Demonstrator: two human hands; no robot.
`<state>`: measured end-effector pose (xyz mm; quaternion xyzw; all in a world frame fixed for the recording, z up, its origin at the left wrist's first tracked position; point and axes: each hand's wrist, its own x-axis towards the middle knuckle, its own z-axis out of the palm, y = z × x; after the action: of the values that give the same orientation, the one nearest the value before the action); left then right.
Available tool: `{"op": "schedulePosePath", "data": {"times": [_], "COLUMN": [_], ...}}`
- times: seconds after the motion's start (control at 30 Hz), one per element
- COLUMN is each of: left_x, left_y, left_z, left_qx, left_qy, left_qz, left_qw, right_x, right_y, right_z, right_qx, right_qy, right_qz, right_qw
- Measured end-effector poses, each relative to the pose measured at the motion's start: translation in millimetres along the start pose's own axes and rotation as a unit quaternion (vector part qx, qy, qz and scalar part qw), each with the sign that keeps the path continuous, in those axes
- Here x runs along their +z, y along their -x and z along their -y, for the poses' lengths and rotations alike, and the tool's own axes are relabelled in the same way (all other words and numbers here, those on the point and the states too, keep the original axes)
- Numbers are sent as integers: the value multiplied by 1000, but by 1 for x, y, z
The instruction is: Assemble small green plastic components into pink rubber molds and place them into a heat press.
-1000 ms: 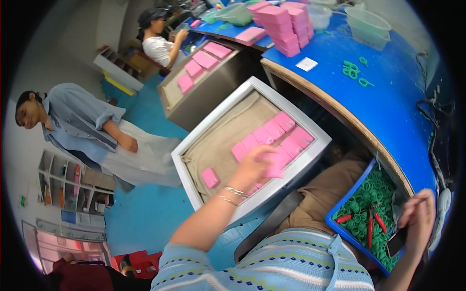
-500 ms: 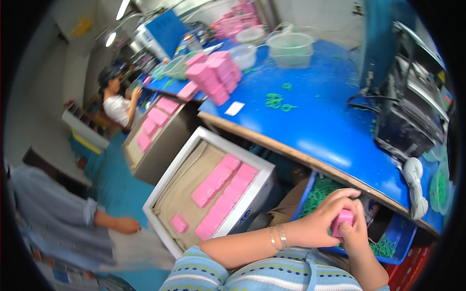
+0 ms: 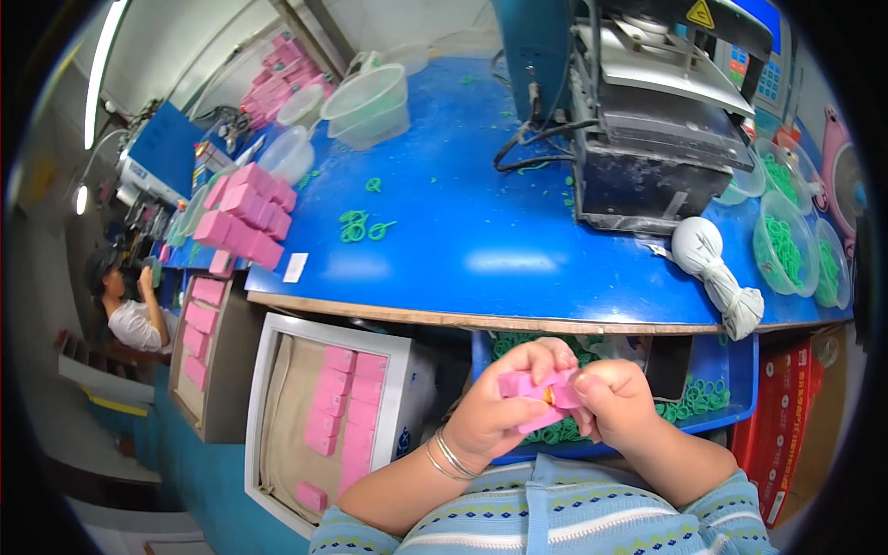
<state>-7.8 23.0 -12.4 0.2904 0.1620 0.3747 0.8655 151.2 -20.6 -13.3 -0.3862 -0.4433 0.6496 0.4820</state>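
Observation:
In front of my chest, my left hand [image 3: 504, 402] and my right hand [image 3: 612, 398] are both closed on a small pink box [image 3: 532, 412]. The left fingers and thumb grip its body. My right thumb and fingers pinch a raised pink flap at its right side. A bit of yellow-orange shows at the gap between flap and body; I cannot make out what it is. Just below and behind my hands sits a blue tray [image 3: 751, 384] holding many green rings [image 3: 698, 400], partly hidden by my hands and arms.
Left of me stands an open carton [image 3: 375, 335] with rows of pink boxes [image 3: 324, 421]. On the blue table [image 3: 444, 231] are stacked pink boxes [image 3: 242, 217], loose green rings [image 3: 353, 227], a black machine [image 3: 657, 176], and a white cloth bundle [image 3: 712, 264]. A seated person [image 3: 134, 310] is far left.
My view has swung to the right, and the standing person at left is out of view. The pink box, earlier looking closed between my hands, now has a flap pulled up.

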Motion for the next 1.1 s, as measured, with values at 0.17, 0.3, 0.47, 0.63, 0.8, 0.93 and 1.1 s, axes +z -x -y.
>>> {"op": "schedulePosePath", "data": {"times": [0.17, 0.3, 0.47, 0.63, 0.8, 0.93, 1.1], "left_x": [-7, -13, -18, -23, -30, -28, -31], "left_y": [-10, -11, -14, -4, 2, -2, -2], "left_z": [-6, -2, -11, -13, -10, -7, -4], "left_qx": [26, 34, 13, 26, 26, 9, 17], "left_qy": [46, 93, 294, 241, 222, 202, 137], "left_qz": [11, 42, 5, -33, -21, -25, -8], "left_qw": [999, 994, 956, 970, 974, 979, 990], "right_x": [7, 7, -20, -32, -54, -64, -62], "right_y": [-11, -10, -27, -35, -46, -35, -33], "right_z": [14, 21, 17, 21, 21, 16, -2], "right_qx": [21, 68, -66, -119, -141, -285, -362], "right_qy": [-22, -62, -158, 734, 700, 606, 589], "right_qz": [-33, -29, -115, -243, -351, -269, -262], "right_qw": [999, 995, 978, 623, 605, 692, 674]}}
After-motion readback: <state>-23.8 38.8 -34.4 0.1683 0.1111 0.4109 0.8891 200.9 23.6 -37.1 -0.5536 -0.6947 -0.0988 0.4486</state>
